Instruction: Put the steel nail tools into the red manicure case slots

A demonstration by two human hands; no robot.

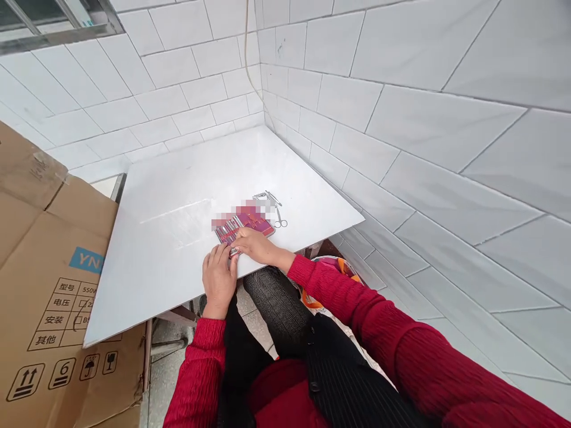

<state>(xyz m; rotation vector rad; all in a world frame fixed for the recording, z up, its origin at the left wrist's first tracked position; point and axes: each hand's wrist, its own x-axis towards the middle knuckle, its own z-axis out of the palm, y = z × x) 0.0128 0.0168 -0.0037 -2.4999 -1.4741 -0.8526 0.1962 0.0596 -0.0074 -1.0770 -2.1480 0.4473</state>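
Note:
An open red and purple manicure case (pixel 256 221) lies near the front edge of the white table, with several slim metal tools (pixel 229 228) in a row along its left part. Some of the case is blurred by pixelation. My left hand (pixel 218 270) is at its near left corner, thumb and fingers closed around a small reddish, silver-striped thing (pixel 234 252) whose kind I cannot make out. Reaching in from the right, my right hand (pixel 254 245) has its fingers pinched together at the same small thing, partly covering the case. Small scissors (pixel 281 223) lie just beyond the case's right side.
More loose metal tools (pixel 266 196) lie on the white table (pixel 178 178) behind the case. A large cardboard box (pixel 53 297) stands along the left side. Tiled walls (pixel 401 137) meet behind the table. Below its right edge is a colourful bag (pixel 339 267).

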